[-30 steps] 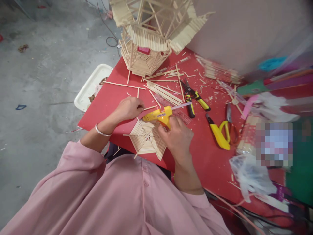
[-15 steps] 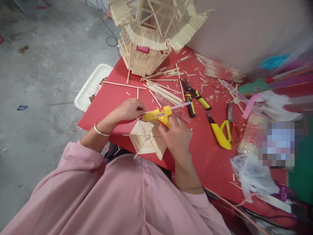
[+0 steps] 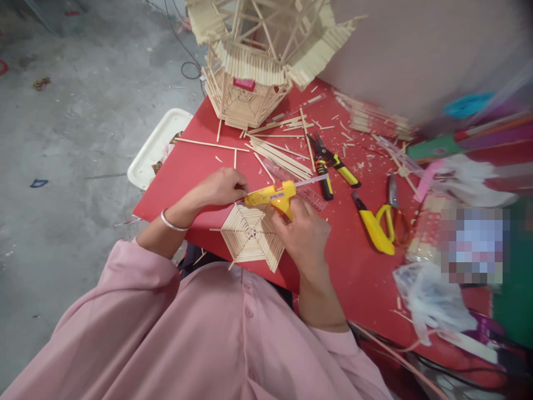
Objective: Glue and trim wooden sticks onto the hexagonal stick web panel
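Yellow glue gun (image 3: 272,195) sits gripped in the right hand (image 3: 306,236), tip beside the left hand (image 3: 225,185), whose stick, visible a second ago, is hidden (grip: can't tell), by the hexagonal panel (image 3: 251,244) at the tabletop's (image 3: 350,289) near edge; gluing seems underway.

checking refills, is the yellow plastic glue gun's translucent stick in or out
Partly in: the translucent stick juts from the rear of the yellow glue gun.
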Demonstrator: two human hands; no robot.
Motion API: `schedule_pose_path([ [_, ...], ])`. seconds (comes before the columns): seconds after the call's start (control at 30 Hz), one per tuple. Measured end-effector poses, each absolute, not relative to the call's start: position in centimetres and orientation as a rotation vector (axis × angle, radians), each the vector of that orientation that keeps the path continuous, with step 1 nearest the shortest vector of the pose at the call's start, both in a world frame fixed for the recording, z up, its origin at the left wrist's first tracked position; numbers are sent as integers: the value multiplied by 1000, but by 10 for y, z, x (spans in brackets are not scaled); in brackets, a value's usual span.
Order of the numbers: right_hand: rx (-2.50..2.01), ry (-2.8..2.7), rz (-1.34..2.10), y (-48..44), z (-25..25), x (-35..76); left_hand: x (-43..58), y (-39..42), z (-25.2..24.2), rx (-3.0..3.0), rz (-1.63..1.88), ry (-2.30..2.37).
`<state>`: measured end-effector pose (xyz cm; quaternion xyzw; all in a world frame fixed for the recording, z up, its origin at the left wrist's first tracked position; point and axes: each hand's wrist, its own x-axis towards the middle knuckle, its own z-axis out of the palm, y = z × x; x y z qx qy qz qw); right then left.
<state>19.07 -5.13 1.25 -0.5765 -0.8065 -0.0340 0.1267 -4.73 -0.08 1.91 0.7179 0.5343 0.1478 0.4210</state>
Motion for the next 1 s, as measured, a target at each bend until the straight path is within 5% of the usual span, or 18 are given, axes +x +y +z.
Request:
schedule_pose_path([
  [1.0,-1724,-2276,-220,-53,8,209,-43,-3,15,1762,334,1331],
])
